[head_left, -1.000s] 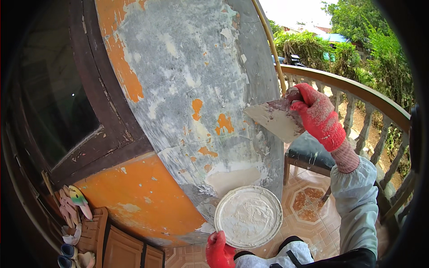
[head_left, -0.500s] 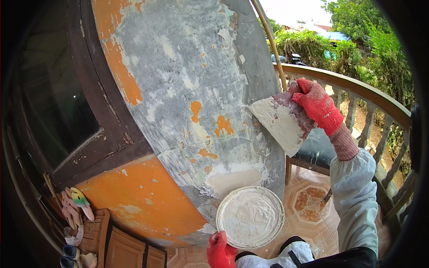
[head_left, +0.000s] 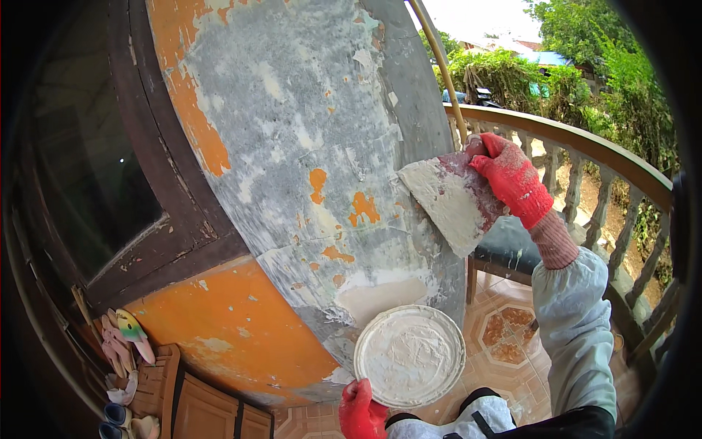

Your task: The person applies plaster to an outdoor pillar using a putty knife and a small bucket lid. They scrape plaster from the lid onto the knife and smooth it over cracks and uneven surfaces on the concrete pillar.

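Observation:
My right hand (head_left: 513, 179), in a red glove, is closed on the upper right corner of a flat, wide putty scraper (head_left: 452, 196) crusted with white paste. The scraper's left edge lies at or close to the right part of a patchy grey wall (head_left: 292, 132) with orange flecks. My left hand (head_left: 363, 411), also red-gloved, is closed on the near left rim of a round, shallow lid-like tray (head_left: 409, 313) smeared with white putty (head_left: 411, 353). Just above the tray, a smooth damp-looking putty patch (head_left: 384, 298) covers the wall's lower part.
A dark wooden window frame (head_left: 175, 183) borders the wall at left, above orange-painted wall (head_left: 234, 329). Footwear (head_left: 131, 336) sits by a wooden cabinet (head_left: 205, 399) at lower left. A dark-topped seat (head_left: 512, 249) and a curved balustrade (head_left: 585, 150) stand at right above the tiled floor (head_left: 479, 366).
My right hand has shifted slightly left with the scraper, bringing its edge further over the wall. The left hand and tray stay in place.

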The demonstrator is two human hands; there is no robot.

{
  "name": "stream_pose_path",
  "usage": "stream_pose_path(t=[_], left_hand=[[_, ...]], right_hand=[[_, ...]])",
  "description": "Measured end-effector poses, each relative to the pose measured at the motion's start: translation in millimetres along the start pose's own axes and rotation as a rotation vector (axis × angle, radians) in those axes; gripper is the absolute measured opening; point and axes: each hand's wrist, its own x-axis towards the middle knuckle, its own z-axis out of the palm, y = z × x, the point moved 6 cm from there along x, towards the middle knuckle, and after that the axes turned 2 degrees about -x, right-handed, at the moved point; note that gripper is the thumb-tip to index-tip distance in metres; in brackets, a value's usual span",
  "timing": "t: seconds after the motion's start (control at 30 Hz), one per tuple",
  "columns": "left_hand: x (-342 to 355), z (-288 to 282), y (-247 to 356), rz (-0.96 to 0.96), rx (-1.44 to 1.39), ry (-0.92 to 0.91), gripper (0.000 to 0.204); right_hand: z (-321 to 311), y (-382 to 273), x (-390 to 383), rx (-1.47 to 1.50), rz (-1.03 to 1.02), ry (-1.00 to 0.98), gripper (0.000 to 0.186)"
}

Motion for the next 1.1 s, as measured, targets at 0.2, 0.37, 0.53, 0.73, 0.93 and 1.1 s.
stream_pose_path(t=[0.2,0.37,0.53,0.73,0.93,1.1], left_hand=[[-2.1,1.3,6.9,-0.017,0.067,0.020,0.010],[-3.1,-3.8,6.1,-0.022,0.078,0.001,0.011],[-0.9,-11.0,9.1,0.066,0.034,-0.022,0.011],[2.8,-31.7,3.3,0.036,0.031,0.051,0.012],[-4.7,-48.7,-2.9,0.045,0.067,0.050,0.019],[-8.4,-49.5,-14.2,0.074,-0.057,0.025,0.018]], right_hand=[[-6.5,-19.6,-22.7,0.026,-0.065,0.091,0.028],[4.5,-31.6,-27.6,0.108,-0.157,0.081,0.026],[-23.9,-61.1,-39.5,-0.013,-0.227,0.352,0.027],[-13.5,-95.0,-53.0,-0.077,-0.368,0.252,0.025],[2.8,-113.8,-58.1,-0.204,-0.469,0.373,0.021],[-17.6,-54.2,-79.7,0.171,-0.388,0.386,0.026]])
